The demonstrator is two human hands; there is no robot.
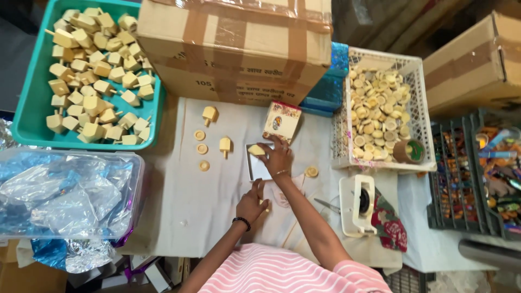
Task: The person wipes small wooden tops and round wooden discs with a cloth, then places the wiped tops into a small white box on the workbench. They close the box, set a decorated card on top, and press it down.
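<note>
Wooden piece (256, 150), pale and small, pinched in the right hand (278, 157) at mid-frame, just over a small open tray (258, 168) on the cloth-covered tabletop (190, 201). Left hand (252, 203) below it, fingers curled narrow around something pale; cannot tell what. Small printed box (282, 120) stands just above the right hand. Two wooden tops (209, 114) and three round discs (201, 148) lie left of centre. Teal tub (32, 108), upper left, heaped with tops. White basket (380, 108), right, full of discs, tape roll (408, 151) in its corner. Tape dispenser (357, 203) lower right.
</note>
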